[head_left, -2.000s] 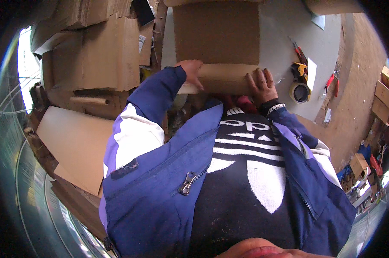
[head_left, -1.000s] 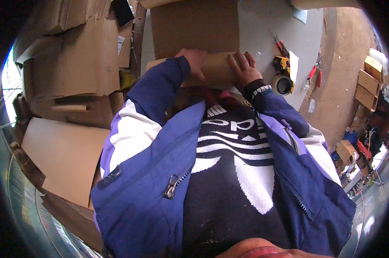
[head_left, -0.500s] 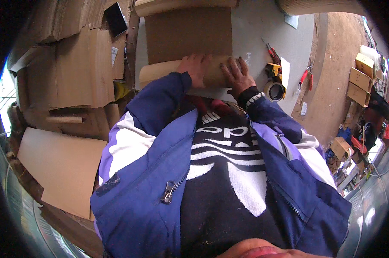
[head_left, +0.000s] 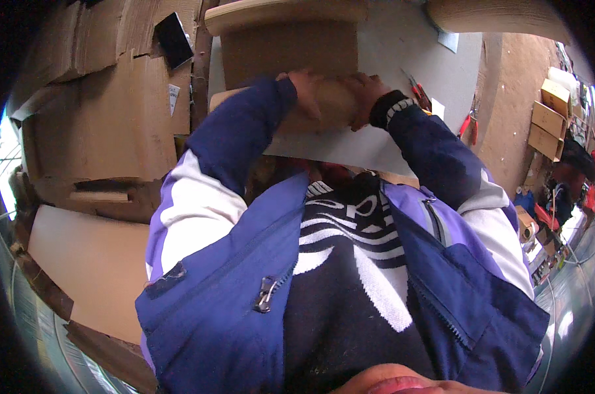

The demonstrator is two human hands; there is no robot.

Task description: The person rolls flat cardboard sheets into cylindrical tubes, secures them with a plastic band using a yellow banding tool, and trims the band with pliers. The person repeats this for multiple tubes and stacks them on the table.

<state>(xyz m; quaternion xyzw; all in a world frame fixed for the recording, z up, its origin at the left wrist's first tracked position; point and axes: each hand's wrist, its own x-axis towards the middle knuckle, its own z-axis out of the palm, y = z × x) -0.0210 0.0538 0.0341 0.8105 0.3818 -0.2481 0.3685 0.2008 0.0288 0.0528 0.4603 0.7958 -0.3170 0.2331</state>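
Note:
A brown cardboard roll (head_left: pixel 330 118) lies crosswise on a grey tabletop, its near edge facing me. My left hand (head_left: pixel 305 94) curves over the left part of the roll, with the fingers on its far side. My right hand (head_left: pixel 366 97) is bent round the right part, thumb toward me. Both hands are a little blurred and some fingertips are hidden. Beyond the roll a flat stretch of brown cardboard (head_left: pixel 289 56) runs away to a second rolled part (head_left: pixel 284 16) at the far side.
On the grey table (head_left: pixel 442 72), right of my hands, are red-handled cutters (head_left: pixel 419 93) and red-handled pliers (head_left: pixel 468 126). Stacked cardboard sheets (head_left: pixel 100 118) fill the left side, with a dark phone-like slab (head_left: pixel 174 41) on top. Open cartons (head_left: pixel 548 121) stand far right.
The near roll has been turned or pushed away from me, baring more table in front. My hands moved with it and curled round it. My right sleeve now hides the tape dispenser.

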